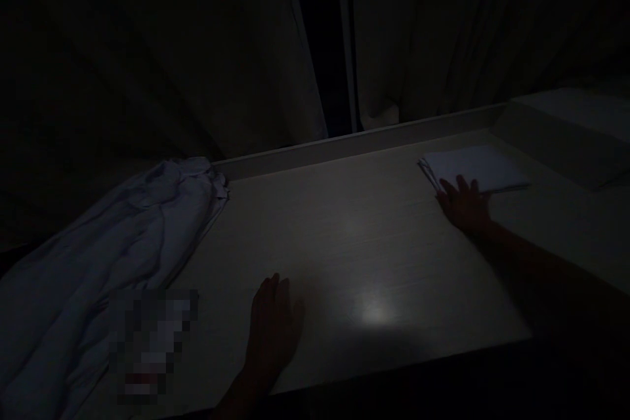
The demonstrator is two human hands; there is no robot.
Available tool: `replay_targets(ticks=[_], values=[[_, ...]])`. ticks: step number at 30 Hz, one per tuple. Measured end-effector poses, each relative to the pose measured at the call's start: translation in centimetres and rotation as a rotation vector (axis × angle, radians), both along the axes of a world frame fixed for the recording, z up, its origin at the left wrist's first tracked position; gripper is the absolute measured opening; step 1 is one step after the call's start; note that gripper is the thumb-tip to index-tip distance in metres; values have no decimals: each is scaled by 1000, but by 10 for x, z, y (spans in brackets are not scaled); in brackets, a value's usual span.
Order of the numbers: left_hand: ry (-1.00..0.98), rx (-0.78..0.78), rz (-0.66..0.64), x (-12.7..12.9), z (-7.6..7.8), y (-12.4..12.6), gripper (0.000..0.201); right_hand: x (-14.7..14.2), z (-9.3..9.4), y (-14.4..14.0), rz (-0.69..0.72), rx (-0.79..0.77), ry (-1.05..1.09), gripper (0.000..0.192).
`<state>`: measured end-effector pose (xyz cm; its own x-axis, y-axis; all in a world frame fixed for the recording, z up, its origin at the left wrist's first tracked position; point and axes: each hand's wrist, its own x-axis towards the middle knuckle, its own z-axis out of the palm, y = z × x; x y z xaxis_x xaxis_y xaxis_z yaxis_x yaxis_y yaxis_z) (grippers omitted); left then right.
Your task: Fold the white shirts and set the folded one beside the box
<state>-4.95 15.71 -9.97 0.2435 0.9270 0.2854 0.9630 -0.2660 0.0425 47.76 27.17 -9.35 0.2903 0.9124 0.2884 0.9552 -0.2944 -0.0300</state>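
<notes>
The scene is very dark. My left hand (273, 325) lies flat on the pale table (344, 236) near its front edge, fingers together, holding nothing. My right hand (463, 202) reaches out to the far right, fingers spread, its fingertips touching the near edge of a flat folded white cloth (475, 167). A crumpled white garment (113, 256) lies in a long heap along the table's left side, left of my left hand.
Dark curtains (236, 59) hang behind the table, parted by a narrow gap with a pale frame (347, 46). A raised ledge (566, 131) sits at the back right. A blurred patch (150, 344) covers something at the front left.
</notes>
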Motion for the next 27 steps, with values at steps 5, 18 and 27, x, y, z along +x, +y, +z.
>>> replay_targets(ticks=[5, 18, 27], values=[[15, 13, -2, 0, -2, 0, 49, -18, 0, -8, -39, 43, 24, 62], [39, 115, 7, 1, -6, 0, 50, -221, -17, -153, 239, -97, 217, 61], [-21, 164, -25, -3, -15, -1, 51, -225, -18, -164, 233, -66, 245, 61]])
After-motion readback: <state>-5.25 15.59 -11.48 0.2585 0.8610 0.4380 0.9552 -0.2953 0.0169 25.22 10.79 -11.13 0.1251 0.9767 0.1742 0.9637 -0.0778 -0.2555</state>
